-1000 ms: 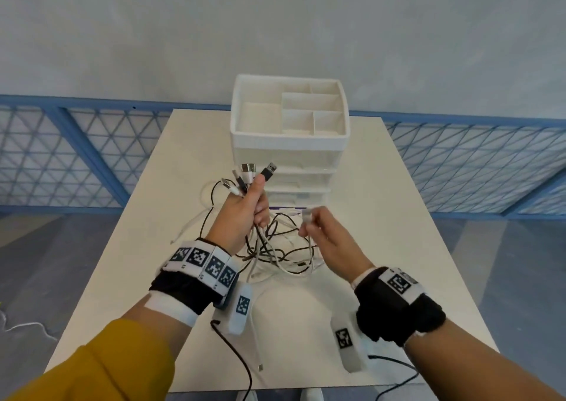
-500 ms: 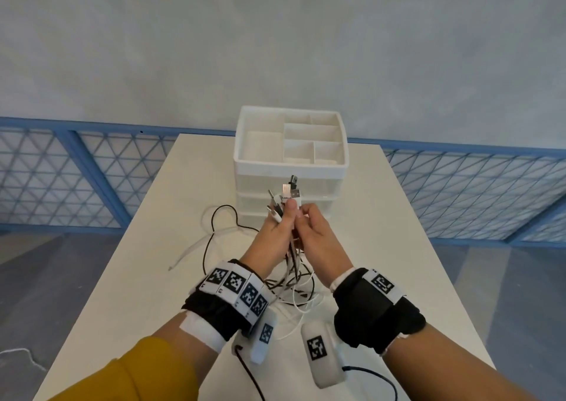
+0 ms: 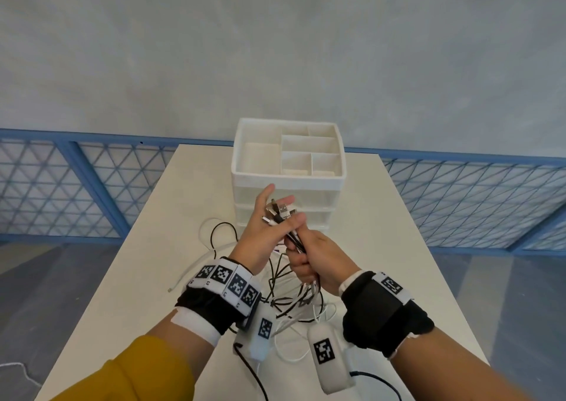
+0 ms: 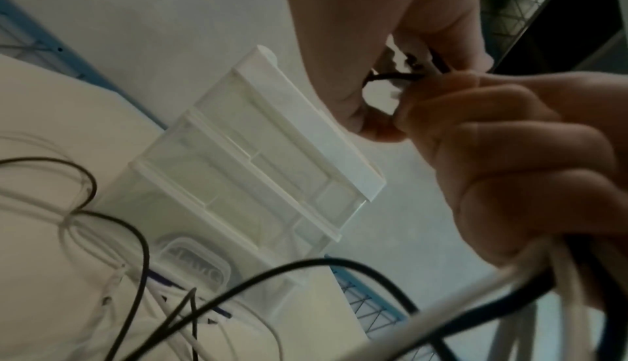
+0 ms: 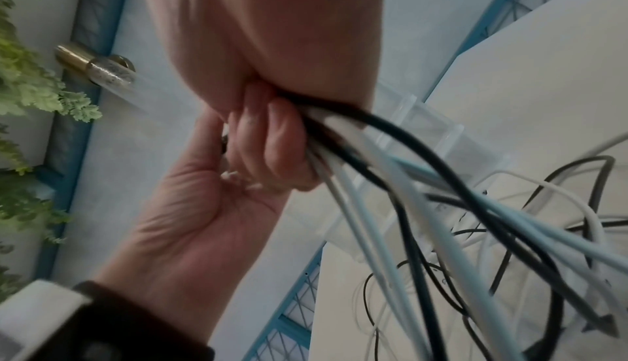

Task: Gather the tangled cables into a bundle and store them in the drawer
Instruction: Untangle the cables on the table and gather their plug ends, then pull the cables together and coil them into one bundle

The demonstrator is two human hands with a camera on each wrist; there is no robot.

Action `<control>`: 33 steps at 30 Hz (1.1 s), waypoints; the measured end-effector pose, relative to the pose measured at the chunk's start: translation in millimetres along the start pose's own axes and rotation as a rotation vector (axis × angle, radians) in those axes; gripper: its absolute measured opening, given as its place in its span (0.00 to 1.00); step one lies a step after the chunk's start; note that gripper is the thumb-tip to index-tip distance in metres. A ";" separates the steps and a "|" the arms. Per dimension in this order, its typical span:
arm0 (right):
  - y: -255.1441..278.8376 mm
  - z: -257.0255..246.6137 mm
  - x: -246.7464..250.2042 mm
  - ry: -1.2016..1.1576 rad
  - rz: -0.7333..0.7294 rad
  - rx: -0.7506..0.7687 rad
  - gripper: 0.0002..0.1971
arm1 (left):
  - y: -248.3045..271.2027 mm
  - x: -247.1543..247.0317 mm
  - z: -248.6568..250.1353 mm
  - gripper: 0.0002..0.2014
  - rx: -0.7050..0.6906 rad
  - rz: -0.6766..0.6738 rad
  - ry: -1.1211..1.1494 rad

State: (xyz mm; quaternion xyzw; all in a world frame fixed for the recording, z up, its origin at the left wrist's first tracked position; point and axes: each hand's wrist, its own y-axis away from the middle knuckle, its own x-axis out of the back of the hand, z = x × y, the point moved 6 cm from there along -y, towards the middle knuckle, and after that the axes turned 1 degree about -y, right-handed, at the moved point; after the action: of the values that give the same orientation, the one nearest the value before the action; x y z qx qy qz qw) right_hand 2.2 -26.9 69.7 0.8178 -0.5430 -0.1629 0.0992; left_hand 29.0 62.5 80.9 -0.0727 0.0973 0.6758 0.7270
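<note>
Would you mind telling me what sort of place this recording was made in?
Probably an indoor demo or recording room: a plain white table with a drawer organizer, a bare grey wall, and blue lattice panels behind.

Both hands are held above the middle of the counter, just in front of the drawer unit. The right hand grips the cables in a fist, and the left hand lies against their plugs. The drawers of the unit look closed, so its front is a wall just beyond the hands. Under and behind the hands, loose cable loops cover the counter, and more loops lie to the left of the unit. The counter to the right of the unit is bare, and so is its far left part. The open tray on top of the unit is reachable from above.
</note>
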 end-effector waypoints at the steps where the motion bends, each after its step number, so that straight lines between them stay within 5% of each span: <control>1: -0.3 0.3 0.1 -0.026 -0.033 -0.012 0.26 | -1.6 -0.3 2.0 0.29 -0.020 -0.015 -0.015; 3: 1.1 -0.1 -0.2 -0.111 -0.132 -0.042 0.23 | -2.1 -2.8 8.6 0.19 -0.049 -0.030 -0.035; 6: 9.9 -6.0 -2.8 -0.065 -0.282 -0.001 0.03 | 4.4 -11.7 20.9 0.07 -0.071 -0.071 -0.061; 8: 12.5 -6.5 -0.7 0.159 -0.231 0.055 0.07 | 8.5 -19.8 24.9 0.04 -0.111 -0.169 -0.230; 11: 15.2 -16.8 1.4 0.274 -0.130 0.128 0.07 | 12.1 -30.1 23.0 0.30 -0.134 -0.360 -0.355; 13: 16.8 -30.4 4.0 0.160 -0.091 0.167 0.08 | 10.5 -28.9 15.7 0.40 -0.067 -0.401 -0.185; 15: 20.8 -46.4 7.0 0.067 -0.042 0.215 0.10 | 18.0 -35.2 1.7 0.33 0.032 -0.513 -0.066; 18: 33.0 -71.8 6.5 0.027 -0.067 0.298 0.12 | 39.8 -55.7 -21.6 0.18 0.152 -0.699 -0.307; 24: 77.8 -130.2 44.1 0.026 -0.020 0.418 0.09 | 26.9 -44.6 -32.1 0.05 0.035 -0.417 -0.652; 29: 91.1 -121.5 69.8 0.682 0.168 0.416 0.15 | 21.3 -51.5 13.4 0.06 -0.216 -0.356 -0.802; 31: 86.5 -108.0 71.6 0.791 0.168 0.381 0.25 | 19.6 -57.4 27.7 0.06 -0.255 -0.367 -0.882; 33: 82.3 -96.1 67.4 0.835 0.155 0.341 0.20 | 19.7 -63.8 37.5 0.05 -0.266 -0.367 -0.902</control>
State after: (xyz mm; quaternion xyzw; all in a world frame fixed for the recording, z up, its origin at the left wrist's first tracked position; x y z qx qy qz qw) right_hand -8.1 -122.5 176.0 0.7749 -0.5352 0.2805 0.1855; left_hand 6.6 11.0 133.1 0.1188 -0.3280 0.5076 0.7878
